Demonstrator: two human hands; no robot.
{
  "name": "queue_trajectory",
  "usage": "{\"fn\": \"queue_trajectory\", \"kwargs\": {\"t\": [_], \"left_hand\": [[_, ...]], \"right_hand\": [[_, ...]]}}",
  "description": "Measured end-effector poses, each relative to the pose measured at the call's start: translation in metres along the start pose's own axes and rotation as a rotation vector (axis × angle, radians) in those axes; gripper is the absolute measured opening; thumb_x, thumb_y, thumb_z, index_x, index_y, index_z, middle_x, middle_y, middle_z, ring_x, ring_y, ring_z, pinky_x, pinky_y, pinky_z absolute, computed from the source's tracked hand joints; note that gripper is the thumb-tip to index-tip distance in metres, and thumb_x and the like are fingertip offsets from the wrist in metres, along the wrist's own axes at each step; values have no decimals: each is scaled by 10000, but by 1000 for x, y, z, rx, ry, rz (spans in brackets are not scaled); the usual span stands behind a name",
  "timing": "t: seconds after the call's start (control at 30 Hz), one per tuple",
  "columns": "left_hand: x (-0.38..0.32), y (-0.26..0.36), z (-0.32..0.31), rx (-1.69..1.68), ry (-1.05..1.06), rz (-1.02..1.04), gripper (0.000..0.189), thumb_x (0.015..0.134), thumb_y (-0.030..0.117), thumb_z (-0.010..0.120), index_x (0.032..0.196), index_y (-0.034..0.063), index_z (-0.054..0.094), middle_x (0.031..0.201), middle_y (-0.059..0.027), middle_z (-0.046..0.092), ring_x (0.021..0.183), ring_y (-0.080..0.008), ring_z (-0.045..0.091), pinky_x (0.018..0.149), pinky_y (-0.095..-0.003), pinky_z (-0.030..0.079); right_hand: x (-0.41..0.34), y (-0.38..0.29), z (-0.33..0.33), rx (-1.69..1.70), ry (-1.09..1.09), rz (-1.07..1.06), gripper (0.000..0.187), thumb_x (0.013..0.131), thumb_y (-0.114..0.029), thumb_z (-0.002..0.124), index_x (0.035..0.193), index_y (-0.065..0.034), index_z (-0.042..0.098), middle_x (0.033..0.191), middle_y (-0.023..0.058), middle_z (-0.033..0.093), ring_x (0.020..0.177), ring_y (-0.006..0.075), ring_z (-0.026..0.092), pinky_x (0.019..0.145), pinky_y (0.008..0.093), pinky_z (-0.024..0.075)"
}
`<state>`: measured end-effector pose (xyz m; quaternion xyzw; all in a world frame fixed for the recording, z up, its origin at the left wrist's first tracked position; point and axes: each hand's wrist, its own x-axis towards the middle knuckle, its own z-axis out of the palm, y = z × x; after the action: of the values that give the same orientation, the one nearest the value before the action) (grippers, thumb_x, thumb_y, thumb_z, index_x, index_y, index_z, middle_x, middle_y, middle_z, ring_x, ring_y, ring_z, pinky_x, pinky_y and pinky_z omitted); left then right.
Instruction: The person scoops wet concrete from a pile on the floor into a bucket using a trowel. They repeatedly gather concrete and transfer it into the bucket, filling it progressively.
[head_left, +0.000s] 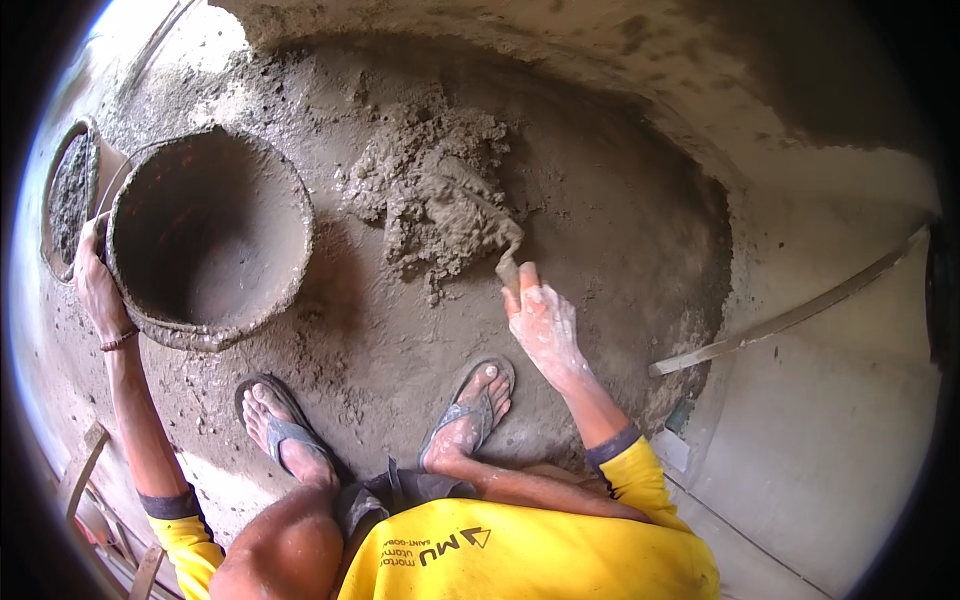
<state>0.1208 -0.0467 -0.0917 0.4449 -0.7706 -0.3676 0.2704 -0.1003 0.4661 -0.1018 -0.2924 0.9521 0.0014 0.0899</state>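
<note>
My left hand (97, 289) grips the outer left side of a mortar-crusted bucket (214, 232), near its wire handle. The bucket is tipped so that its mouth faces me, and a grey film coats the inside. In my right hand (544, 322) is the handle of a trowel (508, 268). Wet mortar covers most of its blade, which lies on a heap of mortar (442, 202) on the floor. The heap sits right of the bucket, in front of my sandalled feet.
A second bucket (69, 195) filled with grey mix stands at the far left. One end of a long straight bar (787, 319) rests near the floor on the right, along the wall (825, 405). Wooden pieces (81, 465) lie at lower left.
</note>
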Motion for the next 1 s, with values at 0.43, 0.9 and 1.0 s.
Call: {"fn": "queue_trajectory", "kwargs": {"t": [0.43, 0.9, 1.0], "left_hand": [[0, -5, -3, 4, 48, 45, 388, 1073, 233, 393, 1133, 0, 698, 1025, -52, 665, 960, -137, 590, 904, -286, 450], [-6, -14, -8, -170, 86, -112, 433, 1086, 285, 401, 1114, -5, 722, 1007, -69, 683, 936, -144, 603, 888, -308, 462], [-6, -18, -10, -139, 88, -89, 436, 1089, 286, 401, 1116, -8, 721, 1012, -69, 688, 933, -147, 607, 890, -311, 465]], "right_hand": [[144, 109, -51, -146, 34, 324, 428, 942, -378, 621, 1204, -40, 598, 1081, 262, 691, 1044, 458, 655, 883, 556, 527], [184, 82, 13, -19, -228, -31, 509, 921, -374, 635, 1308, -46, 604, 1227, 241, 657, 1206, 412, 589, 1028, 502, 488], [167, 69, -6, -42, -256, -59, 384, 896, -321, 663, 1176, -61, 627, 1194, 215, 672, 1136, 398, 632, 901, 528, 538]]}}
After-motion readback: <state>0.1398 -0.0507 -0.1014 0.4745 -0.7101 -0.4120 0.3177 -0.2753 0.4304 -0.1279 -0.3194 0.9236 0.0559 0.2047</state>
